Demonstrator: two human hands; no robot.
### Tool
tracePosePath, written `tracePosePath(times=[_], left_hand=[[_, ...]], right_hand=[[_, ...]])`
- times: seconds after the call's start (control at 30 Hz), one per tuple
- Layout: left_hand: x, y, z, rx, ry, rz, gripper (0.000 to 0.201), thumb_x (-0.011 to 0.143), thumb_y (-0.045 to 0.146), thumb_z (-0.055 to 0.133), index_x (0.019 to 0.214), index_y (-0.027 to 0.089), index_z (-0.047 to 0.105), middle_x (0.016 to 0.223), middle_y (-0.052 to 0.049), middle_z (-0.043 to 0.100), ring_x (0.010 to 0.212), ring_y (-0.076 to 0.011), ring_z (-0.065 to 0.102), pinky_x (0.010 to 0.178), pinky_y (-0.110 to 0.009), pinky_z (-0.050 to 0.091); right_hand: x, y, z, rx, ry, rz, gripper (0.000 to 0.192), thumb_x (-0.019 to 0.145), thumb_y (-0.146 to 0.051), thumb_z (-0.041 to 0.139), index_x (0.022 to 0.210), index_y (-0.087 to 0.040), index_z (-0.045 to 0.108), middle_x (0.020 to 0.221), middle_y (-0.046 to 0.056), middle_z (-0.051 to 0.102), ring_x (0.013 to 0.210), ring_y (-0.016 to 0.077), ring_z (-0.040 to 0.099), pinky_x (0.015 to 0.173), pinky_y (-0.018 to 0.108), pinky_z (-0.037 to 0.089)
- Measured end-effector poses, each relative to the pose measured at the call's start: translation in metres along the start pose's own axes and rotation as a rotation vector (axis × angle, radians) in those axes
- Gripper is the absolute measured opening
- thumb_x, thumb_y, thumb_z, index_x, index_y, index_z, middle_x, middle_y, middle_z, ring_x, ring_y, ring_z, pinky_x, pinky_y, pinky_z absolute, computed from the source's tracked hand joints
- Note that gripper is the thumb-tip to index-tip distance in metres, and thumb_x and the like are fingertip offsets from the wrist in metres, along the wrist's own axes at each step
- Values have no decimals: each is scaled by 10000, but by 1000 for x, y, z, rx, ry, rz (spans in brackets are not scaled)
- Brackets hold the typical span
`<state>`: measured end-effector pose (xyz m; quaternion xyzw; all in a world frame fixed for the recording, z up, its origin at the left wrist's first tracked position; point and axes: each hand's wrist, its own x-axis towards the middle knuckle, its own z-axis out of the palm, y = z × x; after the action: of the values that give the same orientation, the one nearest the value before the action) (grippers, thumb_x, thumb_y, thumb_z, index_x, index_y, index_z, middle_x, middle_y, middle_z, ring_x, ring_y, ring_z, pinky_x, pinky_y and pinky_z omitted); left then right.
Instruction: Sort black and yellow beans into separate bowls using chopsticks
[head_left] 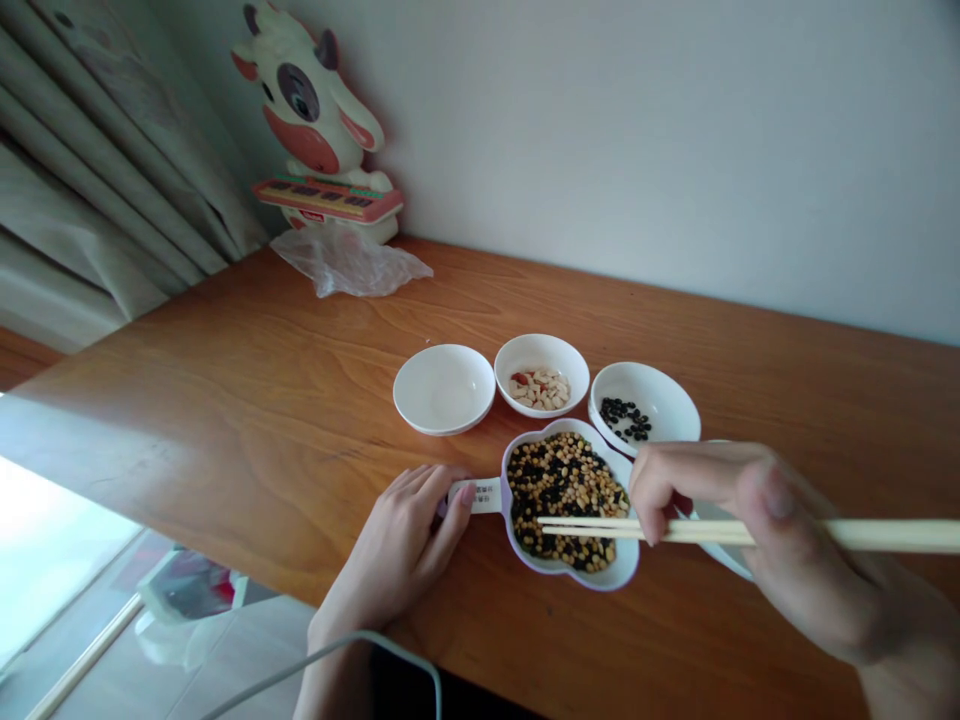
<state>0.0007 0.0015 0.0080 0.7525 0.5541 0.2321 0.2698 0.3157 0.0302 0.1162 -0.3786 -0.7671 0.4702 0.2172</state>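
The right hand (757, 520) holds a pair of chopsticks (600, 527), its fingers (660, 485) curled shut around them, the thumb lying along the top. The sticks run nearly level from the right edge of the view leftward, their tips close together over the near part of the dish (622, 570), a lobed white dish with a short handle (476, 495) on its left. The dish sits on the wooden tabletop (262, 420) near its front edge and is filled with mixed beans (562, 490), yellow and black together. Whether the tips grip a bean cannot be told. The left hand (397, 550) lies flat on the tabletop just left of the dish, fingers loosely spread and holding nothing, with the fingertips touching the handle. Behind the dish stand three small white bowls in a row: the left bowl (444, 388) shows only its white inside, the middle bowl (541, 375) holds pale and reddish kernels, and the right bowl (645, 405) holds a few black beans. Part of another white dish (720, 552) shows under the right hand. At the far left corner of the tabletop, against the wall, stands a cow toy (311, 110) with a small keyboard, and a crumpled clear bag (349, 262) lies in front of it. A curtain (97, 180) hangs at the left. A grey cable (360, 640) curves past the left wrist.
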Motion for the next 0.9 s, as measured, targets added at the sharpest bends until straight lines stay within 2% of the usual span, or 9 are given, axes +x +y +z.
tracePosePath(times=[0.13, 0.3, 0.57, 0.9], left_hand=[[-1, 0, 0, 14, 4, -4, 274, 1115, 397, 415, 989, 239, 600, 943, -47, 690, 869, -231, 641, 838, -377, 478], [0, 1, 1, 11, 15, -1, 274, 1114, 392, 420, 1062, 243, 643, 994, -57, 723, 911, -240, 671, 850, -370, 496], [1, 1, 0, 21, 27, 18, 268, 1109, 377, 429, 1044, 239, 649, 973, -63, 729, 890, -242, 676, 838, -366, 509], [-1, 0, 0, 22, 2, 2, 256, 1115, 383, 423, 1027, 234, 612, 967, -57, 699, 888, -233, 647, 830, -367, 481]], right_hand=[[10, -3, 10, -7, -51, -36, 723, 1030, -737, 132, 855, -220, 607, 794, 41, 636, 727, 177, 561, 692, 340, 415], [16, -6, 18, -18, -50, -60, 677, 1071, -665, 151, 852, -208, 599, 793, 30, 635, 704, 147, 539, 664, 311, 391], [20, -6, 21, -5, -47, -8, 697, 1064, -665, 132, 821, -206, 597, 772, 50, 630, 709, 175, 559, 684, 332, 420], [20, -6, 20, 11, -14, -27, 704, 1088, -621, 161, 802, -200, 648, 732, 30, 652, 680, 146, 582, 673, 306, 423]])
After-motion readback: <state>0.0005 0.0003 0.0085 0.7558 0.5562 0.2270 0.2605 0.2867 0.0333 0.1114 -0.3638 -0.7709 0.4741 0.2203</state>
